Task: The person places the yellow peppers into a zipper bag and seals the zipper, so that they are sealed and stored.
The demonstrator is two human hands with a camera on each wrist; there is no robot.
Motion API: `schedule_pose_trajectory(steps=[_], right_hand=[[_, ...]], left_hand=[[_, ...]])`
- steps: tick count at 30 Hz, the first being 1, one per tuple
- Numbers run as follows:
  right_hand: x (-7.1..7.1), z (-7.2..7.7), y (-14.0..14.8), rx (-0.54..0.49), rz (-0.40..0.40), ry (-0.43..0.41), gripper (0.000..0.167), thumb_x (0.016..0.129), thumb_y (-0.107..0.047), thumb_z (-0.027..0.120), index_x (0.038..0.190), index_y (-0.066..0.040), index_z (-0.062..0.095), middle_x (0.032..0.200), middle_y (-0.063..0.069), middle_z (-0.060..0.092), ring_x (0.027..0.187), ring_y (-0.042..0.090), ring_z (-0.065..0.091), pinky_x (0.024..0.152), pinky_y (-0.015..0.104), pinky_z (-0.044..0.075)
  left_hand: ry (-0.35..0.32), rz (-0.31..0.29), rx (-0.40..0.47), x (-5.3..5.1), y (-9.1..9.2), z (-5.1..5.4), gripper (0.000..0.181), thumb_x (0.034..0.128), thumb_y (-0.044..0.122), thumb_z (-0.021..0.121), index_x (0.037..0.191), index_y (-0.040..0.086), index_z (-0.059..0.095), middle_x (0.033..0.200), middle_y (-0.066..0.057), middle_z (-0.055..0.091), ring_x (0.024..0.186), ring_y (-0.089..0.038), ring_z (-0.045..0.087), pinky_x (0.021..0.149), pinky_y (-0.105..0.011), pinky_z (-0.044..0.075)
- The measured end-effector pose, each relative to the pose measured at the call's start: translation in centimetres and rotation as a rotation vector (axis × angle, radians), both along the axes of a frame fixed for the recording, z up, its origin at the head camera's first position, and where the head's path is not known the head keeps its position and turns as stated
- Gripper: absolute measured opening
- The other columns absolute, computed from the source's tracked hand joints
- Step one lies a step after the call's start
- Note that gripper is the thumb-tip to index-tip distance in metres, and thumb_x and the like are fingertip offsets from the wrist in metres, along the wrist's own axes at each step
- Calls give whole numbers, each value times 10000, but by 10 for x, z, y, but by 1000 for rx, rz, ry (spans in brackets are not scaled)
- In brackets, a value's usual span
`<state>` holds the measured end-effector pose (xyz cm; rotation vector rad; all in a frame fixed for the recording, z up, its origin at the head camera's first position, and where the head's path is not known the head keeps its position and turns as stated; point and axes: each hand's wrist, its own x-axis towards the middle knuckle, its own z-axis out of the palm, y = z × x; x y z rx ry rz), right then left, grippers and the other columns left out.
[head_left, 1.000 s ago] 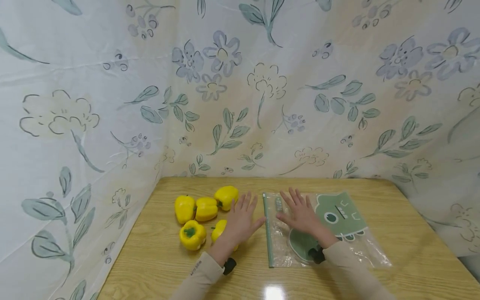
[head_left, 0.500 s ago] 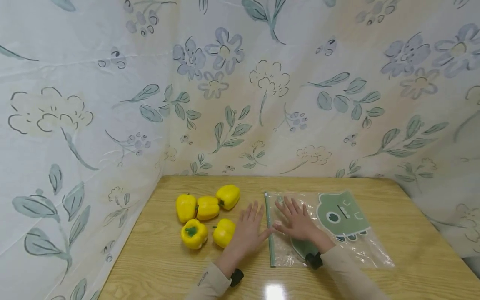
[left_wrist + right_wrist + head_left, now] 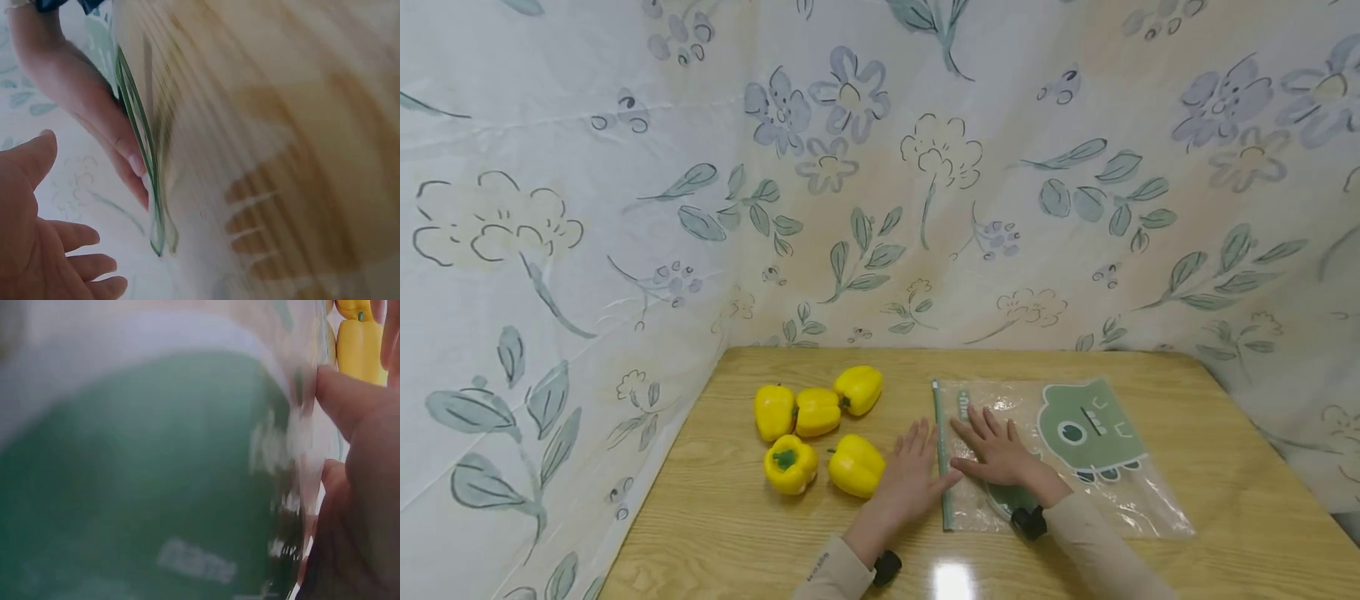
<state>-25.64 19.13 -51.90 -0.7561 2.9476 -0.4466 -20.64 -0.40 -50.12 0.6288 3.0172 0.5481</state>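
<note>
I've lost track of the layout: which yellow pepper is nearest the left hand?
The yellow pepper on the right of the nearer row, beside the left hand; the other four lie farther left or farther back.

The person's left hand (image 3: 908, 479) has shifted right, uncovering most of one yellow pepper (image 3: 854, 465); it now overlaps the bag's (image 3: 1090, 437) green strip (image 3: 947, 504), perhaps touching.

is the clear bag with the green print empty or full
Apparently empty: the bag lies flat with no bulge, and the five yellow peppers sit beside it on the table.
</note>
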Motion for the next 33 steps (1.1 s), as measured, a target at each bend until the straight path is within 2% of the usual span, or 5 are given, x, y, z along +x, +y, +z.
schedule_pose_trajectory(steps=[7,14,23,26,33], right_hand=[[0,0,-1,-16,-2,-47,649,919,-487,480,1454,-164,308,1522,207,150,1384,446,78,1015,718,46],[-1,-2,1,-26,12,-42,624,929,-460,477,1453,-163,312,1524,204,146,1384,444,82,1005,727,54],[-1,-5,8,-60,53,-42,606,946,-418,470,1458,-146,294,1520,209,145,1377,460,87,992,735,47],[-1,-5,10,-48,56,-53,601,951,-431,452,1466,-174,277,1529,185,133,1384,444,82,1008,721,46],[0,-3,12,-57,78,-80,600,952,-444,439,1467,-182,275,1533,176,132,1385,444,77,1013,716,27]], left_hand=[[-14,-18,-1,2,4,-1,743,932,565,369,1466,64,240,1540,-141,144,1417,-295,125,1134,-471,175],[-84,-21,10,4,5,-3,799,919,607,335,1464,34,220,1535,-163,134,1418,-304,106,1138,-455,173],[-122,-41,-24,5,3,-7,825,907,648,290,1472,53,206,1538,-159,125,1421,-288,102,1130,-479,181],[-143,-55,-34,4,1,-8,832,902,664,260,1475,63,201,1541,-153,114,1424,-278,89,1134,-480,166],[-193,-65,-36,5,-3,-10,767,909,649,274,1474,132,244,1539,-158,125,1423,-285,97,1130,-503,157]])
